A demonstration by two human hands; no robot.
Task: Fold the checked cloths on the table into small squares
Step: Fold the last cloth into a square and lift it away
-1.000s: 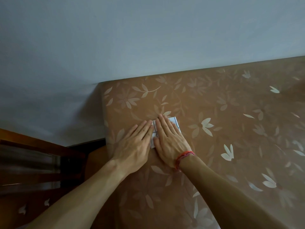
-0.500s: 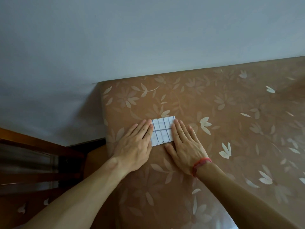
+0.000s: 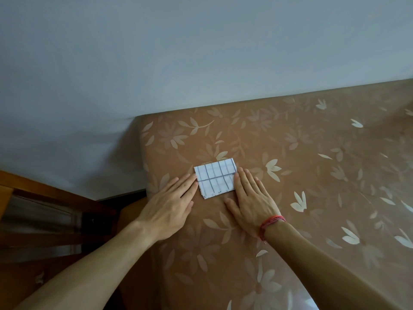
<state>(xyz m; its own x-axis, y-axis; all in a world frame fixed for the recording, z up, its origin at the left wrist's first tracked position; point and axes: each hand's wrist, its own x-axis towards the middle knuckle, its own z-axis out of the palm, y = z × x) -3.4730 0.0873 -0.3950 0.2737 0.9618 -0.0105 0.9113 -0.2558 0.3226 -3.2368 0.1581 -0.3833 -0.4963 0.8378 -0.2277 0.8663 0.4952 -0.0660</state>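
Note:
A white cloth with blue checks, folded into a small rectangle, lies flat near the table's left end. My left hand lies flat on the tablecloth, its straight fingertips touching the cloth's left edge. My right hand, with a red string at the wrist, lies flat on the other side, its fingers along the cloth's right edge. Neither hand covers the cloth.
The table wears a brown cloth with pale flower prints and stands against a grey wall. Its left edge is close to my left hand. Wooden furniture stands lower left.
My right hand slid off the top of the folded cloth to its right side, uncovering it. My left hand stayed beside the left edge.

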